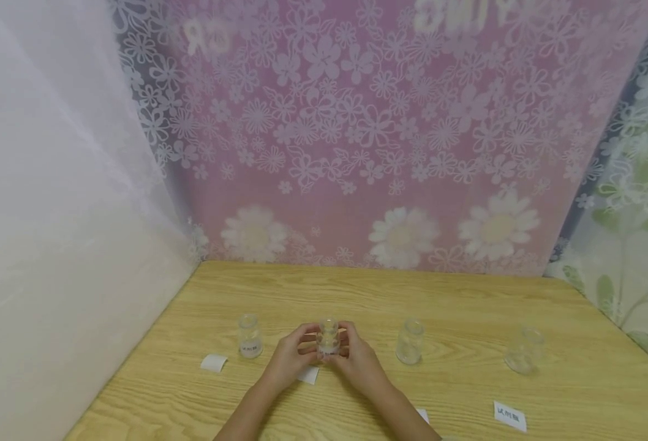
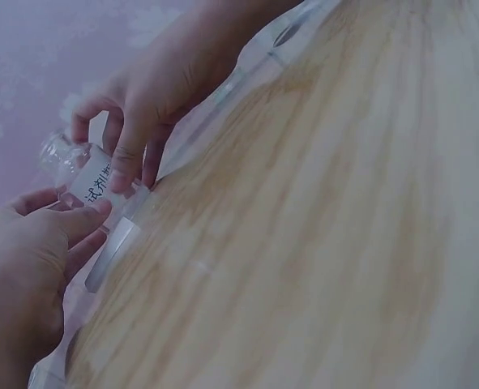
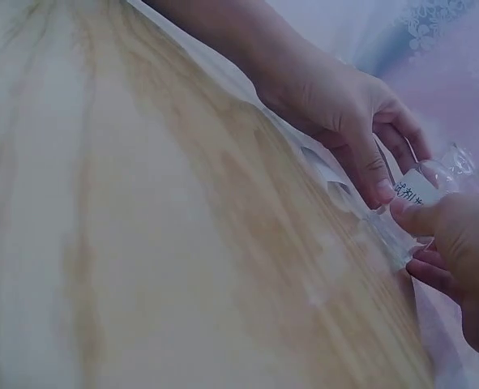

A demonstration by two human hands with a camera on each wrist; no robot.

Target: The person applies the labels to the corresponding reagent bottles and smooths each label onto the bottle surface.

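Observation:
Between both hands, a small clear glass reagent bottle (image 1: 328, 331) stands upright at the table's middle. My left hand (image 1: 285, 361) holds it from the left, fingers curved round the side. From the right, my right hand (image 1: 360, 362) grips the same bottle. Both thumbs press on a white label (image 2: 95, 178) with dark Chinese characters, low on the bottle's front. In the right wrist view the label (image 3: 417, 188) is partly covered by a thumb. A small white paper piece (image 1: 308, 375) lies on the table beside the left hand.
A labelled glass bottle (image 1: 250, 337) stands to the left. Two clear bottles, one nearer (image 1: 410, 343) and one farther (image 1: 525, 351), stand to the right. On the wooden table (image 1: 440, 291) lie a blank paper piece (image 1: 214, 362) and a printed label (image 1: 510, 416).

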